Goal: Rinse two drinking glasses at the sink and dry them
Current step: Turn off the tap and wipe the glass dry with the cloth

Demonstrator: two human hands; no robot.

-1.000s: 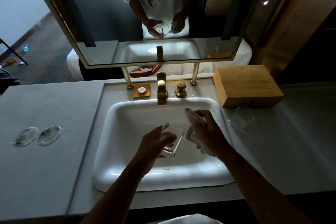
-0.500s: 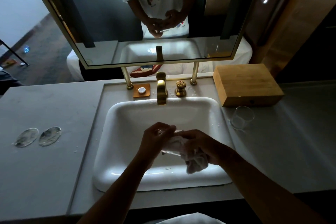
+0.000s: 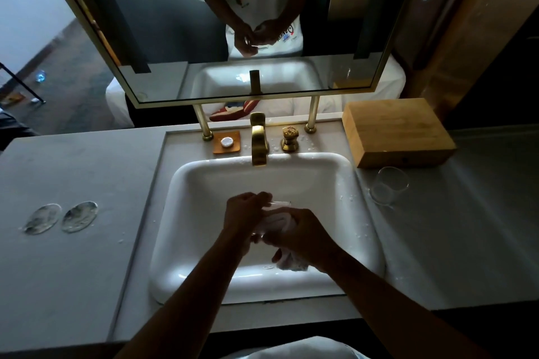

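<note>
Over the white sink [image 3: 204,242] my left hand [image 3: 243,217] grips a clear drinking glass [image 3: 280,203], of which only the rim shows between my hands. My right hand [image 3: 303,237] grips a white cloth [image 3: 288,262] bunched against and into the glass. A second clear glass [image 3: 388,186] lies tilted on the grey counter to the right of the sink, in front of the wooden box. Both hands hang above the basin's middle.
A brass tap [image 3: 259,143] and brass knob [image 3: 289,140] stand behind the basin, with a small orange soap dish [image 3: 227,142] to their left. A wooden box [image 3: 396,131] sits at the back right. Two round coasters [image 3: 61,217] lie on the left counter. A mirror [image 3: 227,23] hangs above.
My right hand brought the cloth from beside the glass onto it and pushed it in. Both hands have closed together over the basin; the second glass has not moved.
</note>
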